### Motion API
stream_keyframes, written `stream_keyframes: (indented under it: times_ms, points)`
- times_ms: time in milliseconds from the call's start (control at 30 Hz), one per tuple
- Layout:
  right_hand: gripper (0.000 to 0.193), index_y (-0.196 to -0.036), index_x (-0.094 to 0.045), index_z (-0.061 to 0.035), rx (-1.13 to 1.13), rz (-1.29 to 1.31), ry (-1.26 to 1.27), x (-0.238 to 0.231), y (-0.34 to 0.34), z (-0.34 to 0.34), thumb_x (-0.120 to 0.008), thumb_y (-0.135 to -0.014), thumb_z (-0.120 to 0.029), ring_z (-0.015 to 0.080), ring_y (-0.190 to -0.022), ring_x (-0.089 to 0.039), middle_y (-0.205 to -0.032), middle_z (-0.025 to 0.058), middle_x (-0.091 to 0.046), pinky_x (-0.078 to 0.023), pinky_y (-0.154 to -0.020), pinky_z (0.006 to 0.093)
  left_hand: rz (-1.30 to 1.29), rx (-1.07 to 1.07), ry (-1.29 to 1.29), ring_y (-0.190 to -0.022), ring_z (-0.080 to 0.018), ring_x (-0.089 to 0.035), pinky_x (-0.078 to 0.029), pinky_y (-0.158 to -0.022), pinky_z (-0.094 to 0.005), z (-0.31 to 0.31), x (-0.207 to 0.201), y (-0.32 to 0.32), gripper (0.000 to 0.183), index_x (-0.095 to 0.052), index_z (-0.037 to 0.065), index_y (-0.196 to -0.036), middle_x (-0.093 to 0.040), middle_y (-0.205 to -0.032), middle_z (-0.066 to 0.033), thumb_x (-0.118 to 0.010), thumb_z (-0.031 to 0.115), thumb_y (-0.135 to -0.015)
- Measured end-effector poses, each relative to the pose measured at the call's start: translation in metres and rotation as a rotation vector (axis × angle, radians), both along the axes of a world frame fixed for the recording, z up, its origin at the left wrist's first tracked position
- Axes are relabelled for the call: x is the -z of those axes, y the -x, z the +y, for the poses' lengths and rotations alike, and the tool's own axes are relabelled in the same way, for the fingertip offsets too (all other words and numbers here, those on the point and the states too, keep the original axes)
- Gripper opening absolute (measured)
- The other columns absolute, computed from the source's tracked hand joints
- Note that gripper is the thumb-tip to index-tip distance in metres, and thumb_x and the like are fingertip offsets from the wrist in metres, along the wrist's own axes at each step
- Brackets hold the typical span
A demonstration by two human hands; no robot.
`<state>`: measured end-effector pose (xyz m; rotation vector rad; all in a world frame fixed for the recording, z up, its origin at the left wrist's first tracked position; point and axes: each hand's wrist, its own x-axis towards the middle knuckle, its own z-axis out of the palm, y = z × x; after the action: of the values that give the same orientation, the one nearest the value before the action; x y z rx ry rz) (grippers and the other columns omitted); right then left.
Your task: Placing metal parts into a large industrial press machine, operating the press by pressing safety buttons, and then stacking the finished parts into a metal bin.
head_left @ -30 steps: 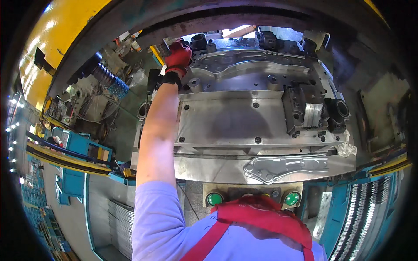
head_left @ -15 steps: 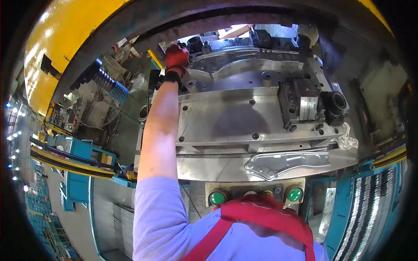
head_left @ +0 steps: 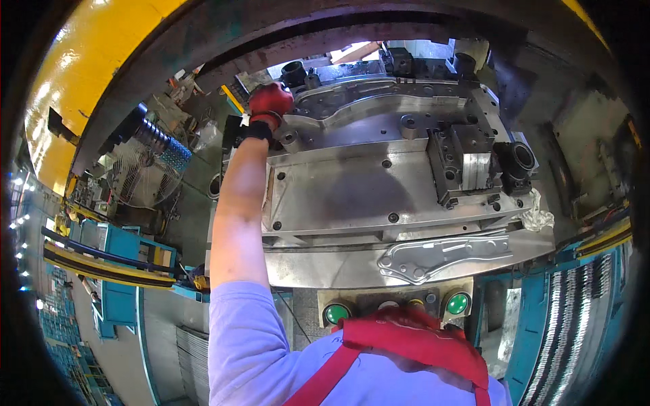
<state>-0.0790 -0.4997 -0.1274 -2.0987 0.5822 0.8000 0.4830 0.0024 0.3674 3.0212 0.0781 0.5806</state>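
Observation:
My left hand (head_left: 271, 99), in a red glove with a black band at the wrist, reaches to the far left corner of a steel die (head_left: 345, 186). Its fingers are curled closed, and whatever may be inside them is hidden. Just to its right, a long curved metal shape (head_left: 338, 101) runs along the die's back; whether it is a loose part or the die's own surface I cannot tell. On the steel ledge in front lies a grey stamped metal part (head_left: 443, 256) with holes and a raised rib. My right hand is out of sight.
Two green push buttons (head_left: 457, 303) sit on the panel close to my body. A dark block (head_left: 467, 162) and a round post (head_left: 521, 157) rise from the die's right. Stacked metal parts (head_left: 569, 325) fill a blue rack at right. A fan (head_left: 143, 172) stands at left.
My left hand has come slightly nearer and to the left, still closed at the die's far left corner. The view has shifted a little. The stamped part stays on the ledge.

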Motion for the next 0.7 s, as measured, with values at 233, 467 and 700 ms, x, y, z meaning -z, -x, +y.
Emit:
stream_keyframes:
  times_ms: [233, 467, 700]
  points:
    - [0.018, -0.096, -0.06, -0.0073, -0.137, -0.068, 0.006, 0.018, 0.003, -0.014, -0.055, -0.08, -0.015, 0.0182, -0.068, -0.061, -0.083, 0.0082, -0.066, -0.048, -0.06, 0.0336, 0.069, -0.05, -0.04, -0.095, -0.0356, -0.06, -0.046, -0.083, -0.043, 0.006, 0.019, -0.003, 0.041, -0.065, 0.006, -0.096, -0.063, -0.101, -0.0184, -0.047, 0.039, -0.08]
    - [0.019, -0.097, -0.06, -0.0084, -0.314, -0.264, 0.008, 0.038, 0.009, -0.031, -0.056, -0.079, -0.012, 0.0195, -0.071, -0.062, -0.085, 0.0086, -0.066, -0.049, -0.062, 0.034, 0.038, -0.044, 0.068, -0.097, -0.0331, -0.061, -0.048, -0.084, -0.042, 0.001, -0.009, -0.004, 0.042, -0.065, 0.008, -0.101, -0.063, -0.104, -0.017, -0.047, 0.035, -0.076]
    - [0.021, -0.099, -0.059, -0.0089, -0.418, -0.347, 0.162, -0.006, -0.005, -0.016, -0.058, -0.078, -0.009, 0.0209, -0.081, -0.065, -0.09, 0.0089, -0.066, -0.051, -0.067, 0.0341, 0.084, -0.041, 0.049, -0.097, -0.0332, -0.06, -0.047, -0.083, -0.0448, 0.006, 0.018, -0.011, 0.039, -0.065, 0.01, -0.099, -0.063, -0.104, -0.0162, -0.047, 0.037, -0.079]
